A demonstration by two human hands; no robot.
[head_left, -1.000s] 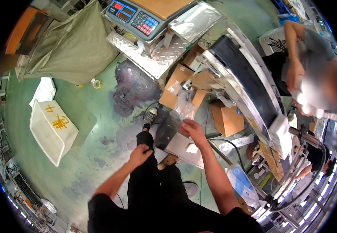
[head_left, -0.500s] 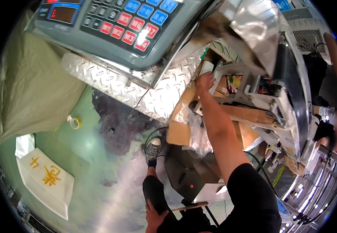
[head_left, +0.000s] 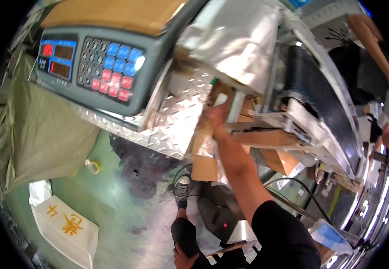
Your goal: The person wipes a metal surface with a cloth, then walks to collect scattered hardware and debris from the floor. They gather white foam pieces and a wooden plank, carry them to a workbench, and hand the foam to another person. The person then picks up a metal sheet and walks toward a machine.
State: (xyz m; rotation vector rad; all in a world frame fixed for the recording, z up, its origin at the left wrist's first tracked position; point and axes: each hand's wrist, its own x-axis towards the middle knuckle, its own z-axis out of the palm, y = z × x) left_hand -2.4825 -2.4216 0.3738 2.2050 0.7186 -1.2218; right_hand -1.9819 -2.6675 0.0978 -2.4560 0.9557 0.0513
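Observation:
My right hand reaches into an open cardboard box beside the metal bench. Its fingers are closed round a small white object with a rounded end, whose kind I cannot make out. Motion blurs this hand, and part of the object is hidden in the grip. My left hand lies on my dark-clad leg, holding nothing, its fingers apart. Clear plastic film hangs by the box, next to my right forearm.
A grey scale with a keypad stands on the treadplate bench. To the right runs a black conveyor belt. A dark metal box, a tape roll and a white bin are on the floor. Another person's arm shows far right.
The view has shifted, so the scale now appears lower and its display shows. My right hand stays at the box with the white object; my left hand remains on my leg.

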